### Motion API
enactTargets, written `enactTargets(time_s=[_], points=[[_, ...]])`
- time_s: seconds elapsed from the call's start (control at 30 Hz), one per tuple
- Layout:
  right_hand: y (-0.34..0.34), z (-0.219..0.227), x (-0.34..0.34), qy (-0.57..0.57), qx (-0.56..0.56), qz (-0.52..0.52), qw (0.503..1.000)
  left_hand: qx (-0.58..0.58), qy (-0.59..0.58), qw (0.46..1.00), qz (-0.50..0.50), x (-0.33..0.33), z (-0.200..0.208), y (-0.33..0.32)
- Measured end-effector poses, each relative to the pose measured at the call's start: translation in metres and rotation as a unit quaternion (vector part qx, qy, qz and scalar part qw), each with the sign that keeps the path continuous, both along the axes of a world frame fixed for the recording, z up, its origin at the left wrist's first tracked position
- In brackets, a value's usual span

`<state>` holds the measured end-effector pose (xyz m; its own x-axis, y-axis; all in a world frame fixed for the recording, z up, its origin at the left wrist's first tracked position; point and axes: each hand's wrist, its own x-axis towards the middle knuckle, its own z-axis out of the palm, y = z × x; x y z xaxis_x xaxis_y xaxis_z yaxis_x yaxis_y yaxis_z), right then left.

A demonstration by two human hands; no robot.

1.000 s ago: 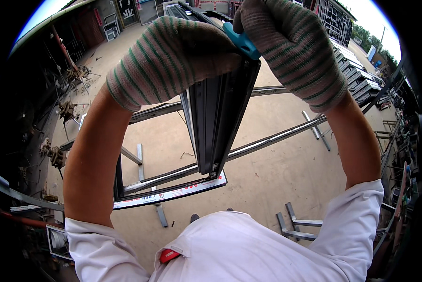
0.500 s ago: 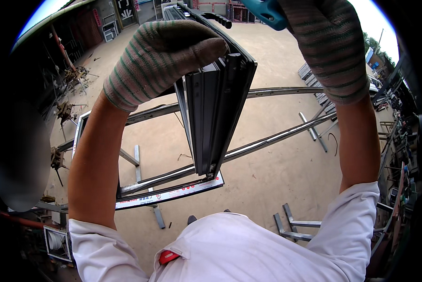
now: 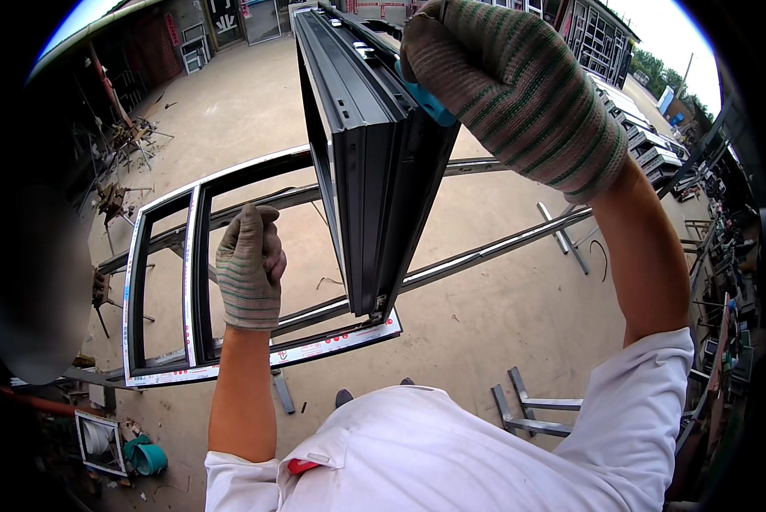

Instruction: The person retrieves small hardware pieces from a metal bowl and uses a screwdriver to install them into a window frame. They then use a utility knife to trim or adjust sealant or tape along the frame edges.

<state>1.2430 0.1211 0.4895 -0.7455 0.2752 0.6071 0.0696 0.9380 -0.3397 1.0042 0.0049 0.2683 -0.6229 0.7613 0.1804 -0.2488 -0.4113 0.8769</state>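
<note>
A dark grey metal window sash (image 3: 367, 213) stands upright at the centre, its lower end at the corner of a flat-lying window frame (image 3: 191, 282) edged with white printed film. My right hand (image 3: 519, 98), in a striped knit glove, is closed around a teal tool (image 3: 430, 104) at the top of the sash. Most of that tool is hidden behind the glove and the sash edge, so its kind does not show. Lower down on the left, my gloved left hand (image 3: 250, 269) is above the frame, apart from the sash. Its fingers are curled with the thumb pressed against them; whatever they hold is hidden.
Long metal rails (image 3: 485, 252) run beneath the frame. Metal stand legs (image 3: 532, 414) are at the lower right. A teal bucket (image 3: 146, 456) lies at lower left, near a small white-framed piece (image 3: 101, 442). Stacked profiles (image 3: 647, 145) stand at the far right.
My left hand has left the top of the sash and dropped down over the frame. My right hand has come left and down, bringing the teal tool to the sash's top edge.
</note>
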Motion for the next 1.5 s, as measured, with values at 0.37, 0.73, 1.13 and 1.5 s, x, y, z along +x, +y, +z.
enactTargets(time_s=[0.37, 0.73, 1.13, 1.5], points=[[0.009, -0.006, -0.004, 0.068, 0.009, 0.013, 0.998, -0.118, -0.267, 0.956, -0.035, 0.009, -0.135, -0.082], [0.02, -0.013, -0.003, 0.056, -0.016, 0.023, 0.998, -0.113, -0.412, 0.896, -0.12, 0.021, -0.161, -0.096], [0.025, -0.018, -0.003, 0.046, -0.084, 0.08, 0.992, -0.088, -0.421, 0.893, -0.131, 0.029, -0.177, -0.102], [0.014, -0.024, -0.003, 0.029, -0.074, 0.027, 0.996, -0.108, -0.366, 0.914, -0.137, 0.036, -0.178, -0.102]])
